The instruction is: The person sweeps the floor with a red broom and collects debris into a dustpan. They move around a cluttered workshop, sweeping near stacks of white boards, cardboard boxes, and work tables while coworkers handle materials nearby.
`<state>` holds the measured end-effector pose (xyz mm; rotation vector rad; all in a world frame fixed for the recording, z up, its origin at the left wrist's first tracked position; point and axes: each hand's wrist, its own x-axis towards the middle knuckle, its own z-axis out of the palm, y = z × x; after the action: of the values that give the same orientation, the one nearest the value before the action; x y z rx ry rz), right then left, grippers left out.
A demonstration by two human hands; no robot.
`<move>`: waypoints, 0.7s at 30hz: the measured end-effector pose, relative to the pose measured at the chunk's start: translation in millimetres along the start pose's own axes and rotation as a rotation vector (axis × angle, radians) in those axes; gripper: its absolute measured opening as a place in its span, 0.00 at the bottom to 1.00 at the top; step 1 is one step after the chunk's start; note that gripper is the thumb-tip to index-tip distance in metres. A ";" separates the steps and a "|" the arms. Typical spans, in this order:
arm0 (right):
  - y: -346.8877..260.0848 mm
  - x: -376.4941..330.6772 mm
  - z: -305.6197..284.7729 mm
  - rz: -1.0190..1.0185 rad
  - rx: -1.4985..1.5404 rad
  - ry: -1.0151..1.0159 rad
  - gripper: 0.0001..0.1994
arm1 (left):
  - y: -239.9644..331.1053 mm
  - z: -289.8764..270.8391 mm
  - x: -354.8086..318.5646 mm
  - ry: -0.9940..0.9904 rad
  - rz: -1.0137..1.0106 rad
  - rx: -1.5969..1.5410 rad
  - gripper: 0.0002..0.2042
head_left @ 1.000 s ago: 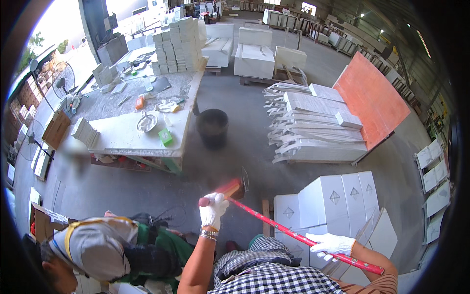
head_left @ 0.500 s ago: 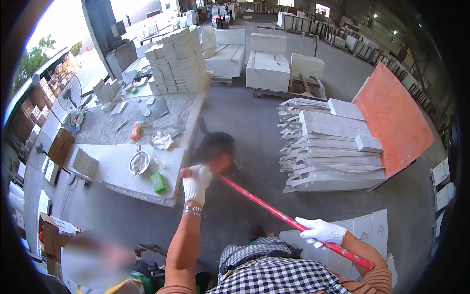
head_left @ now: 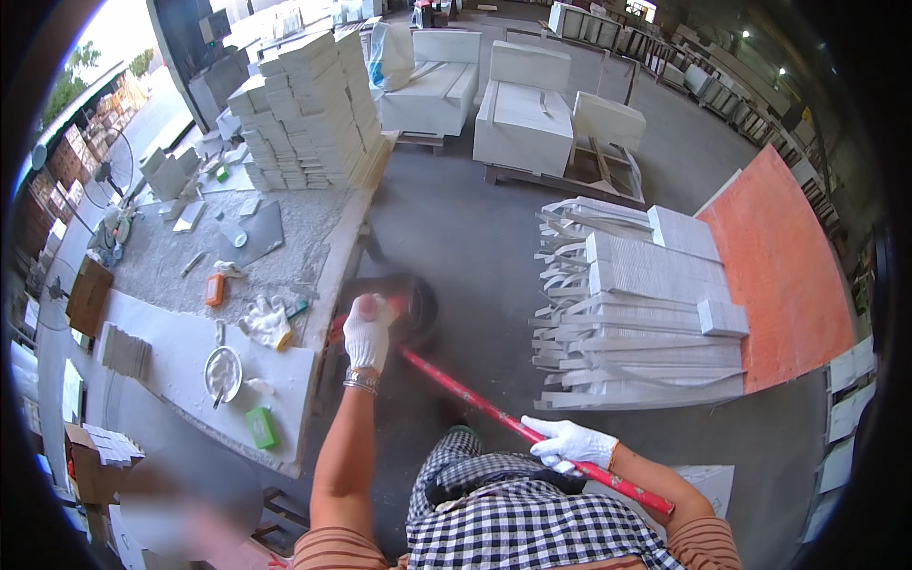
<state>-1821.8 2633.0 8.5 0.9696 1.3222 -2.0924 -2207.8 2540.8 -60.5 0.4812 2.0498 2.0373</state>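
Observation:
My gloved left hand (head_left: 369, 332) is closed round a red handle (head_left: 367, 306), whose rounded end pokes out at the top of the fist. Blurred red parts show on both sides of that hand, and I cannot make out the tool they belong to. Behind it stands a dark round bucket-like container (head_left: 418, 309), smeared by motion. My gloved right hand (head_left: 575, 444) grips a long red patterned pole (head_left: 475, 403). This pole slants from under my right forearm up toward the container; its far end is hidden or blurred.
Left is a dusty worktable (head_left: 323, 247) with tile stacks (head_left: 309, 114), a white bowl (head_left: 223, 372), a green box (head_left: 261, 427) and gloves (head_left: 266, 323). Strapped white strips (head_left: 655, 313) lie right beside an orange board (head_left: 784, 275). A blurred person (head_left: 190, 503) is at lower left.
My view has shifted, and the worktable sits lower and further left. Both hands have moved leftward in the picture, still holding the red handle and the pole.

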 end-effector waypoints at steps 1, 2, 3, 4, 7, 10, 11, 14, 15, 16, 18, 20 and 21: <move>-9.3 3.4 -9.3 0.041 0.015 0.022 0.36 | 0.8 3.0 10.3 -0.089 0.013 0.220 0.08; -17.2 0.8 -16.8 0.082 0.039 0.015 0.37 | 4.3 8.8 20.0 -0.199 0.102 0.296 0.10; -26.1 -0.4 -24.8 0.110 0.063 0.006 0.37 | 8.5 14.9 25.7 -0.284 0.093 0.410 0.12; -38.1 -1.2 -33.2 0.143 0.104 -0.002 0.37 | 14.2 22.3 31.2 -0.369 0.057 0.584 0.13; -69.1 -7.1 -54.2 0.112 -0.105 0.037 0.40 | 29.8 48.7 41.4 -0.518 0.062 0.745 0.13; -104.4 -16.7 -85.5 0.196 -0.219 0.049 0.42 | 30.6 73.8 44.9 -0.640 -0.012 0.940 0.10; -114.7 -14.9 -96.6 0.207 -0.285 0.042 0.42 | 25.5 80.7 42.2 -0.683 -0.013 0.924 0.09; -132.6 -8.8 -132.7 0.190 -0.311 -0.029 0.42 | -0.7 98.7 15.1 -0.768 0.047 0.978 0.08; -133.6 -6.0 -145.5 0.200 -0.458 -0.045 0.42 | -12.3 104.6 0.2 -0.795 0.082 0.999 0.09; -133.6 -2.4 -160.8 0.251 -0.527 -0.044 0.42 | -24.7 111.0 -14.7 -0.822 0.077 0.973 0.09; -129.0 5.7 -190.5 0.314 -0.651 -0.055 0.41 | -46.0 120.0 -55.0 -0.736 -0.061 0.935 0.07; -127.4 15.0 -222.8 0.292 -0.630 -0.024 0.40 | -61.7 130.8 -90.7 -0.493 -0.150 0.810 0.09; -127.5 21.5 -238.6 0.250 -0.682 -0.013 0.39 | -69.2 136.7 -101.6 -0.468 -0.260 0.809 0.14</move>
<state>-1851.6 2902.5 -3.1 0.7590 1.6446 -1.3079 -2068.5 2630.2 -140.4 0.6847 2.3705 0.7834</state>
